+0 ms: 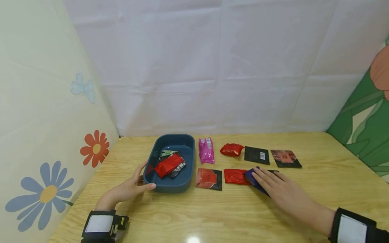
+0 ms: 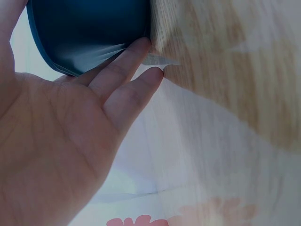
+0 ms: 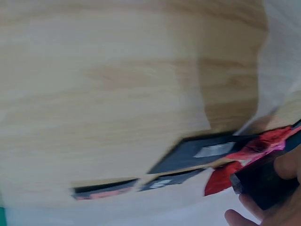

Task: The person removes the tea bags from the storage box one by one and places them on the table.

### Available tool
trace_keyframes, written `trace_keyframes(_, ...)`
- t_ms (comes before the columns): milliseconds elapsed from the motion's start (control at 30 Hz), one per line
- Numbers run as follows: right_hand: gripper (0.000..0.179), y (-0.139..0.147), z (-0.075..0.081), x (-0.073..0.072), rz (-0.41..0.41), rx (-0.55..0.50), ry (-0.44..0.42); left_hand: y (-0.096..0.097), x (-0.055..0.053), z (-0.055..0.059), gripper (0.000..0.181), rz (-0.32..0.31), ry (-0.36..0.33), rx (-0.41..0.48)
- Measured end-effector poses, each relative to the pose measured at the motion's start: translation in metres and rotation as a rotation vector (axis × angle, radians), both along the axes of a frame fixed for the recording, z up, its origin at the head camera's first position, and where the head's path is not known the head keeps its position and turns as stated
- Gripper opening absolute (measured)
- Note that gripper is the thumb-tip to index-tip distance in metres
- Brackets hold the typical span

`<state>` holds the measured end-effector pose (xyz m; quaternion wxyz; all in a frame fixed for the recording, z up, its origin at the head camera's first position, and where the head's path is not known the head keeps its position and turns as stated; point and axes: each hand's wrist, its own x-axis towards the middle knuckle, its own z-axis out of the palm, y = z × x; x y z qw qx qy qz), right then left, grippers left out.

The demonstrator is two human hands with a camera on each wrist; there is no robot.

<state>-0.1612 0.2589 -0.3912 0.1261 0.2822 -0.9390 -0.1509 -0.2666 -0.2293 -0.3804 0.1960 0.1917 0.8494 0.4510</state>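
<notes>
My left hand [image 1: 130, 187] holds a dark blue plastic bin [image 1: 189, 175] at its near left corner, thumb at the front and fingers along the side. In the left wrist view the fingertips lie against the bin's wall [image 2: 89, 33]. Inside the bin, a red packet [image 1: 168, 165] lies over green and dark ones. My right hand [image 1: 281, 189] pinches a dark blue packet [image 1: 254, 180], which is tilted and overlaps a red packet [image 1: 235, 177]. The right wrist view has the thumb on this dark packet [image 3: 263, 183]. A black packet partly hides beneath the right hand.
Right of the bin lie a pink packet [image 1: 206, 150] and a red-and-black packet [image 1: 209, 179]. Farther right are a puffy red packet [image 1: 232, 149], a black packet with a white label [image 1: 257, 155] and another red-and-black packet [image 1: 285, 158]. A white sheet [image 1: 212, 84] hangs behind the wooden table [image 1: 170, 216].
</notes>
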Motion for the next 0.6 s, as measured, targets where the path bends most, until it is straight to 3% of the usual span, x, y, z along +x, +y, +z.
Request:
trace_keyframes(267, 0.064, 0.018, -0.002, 0.008, -0.088, -0.034, -0.05, 0.0, 0.001, 0.001, 0.097, -0.004, 0.002, 0.0)
trace_keyframes(600, 0.055, 0.044, -0.009, 0.01, -0.172, -0.001, -0.003, 0.001, 0.001, 0.001, 0.096, 0.0, 0.0, -0.007)
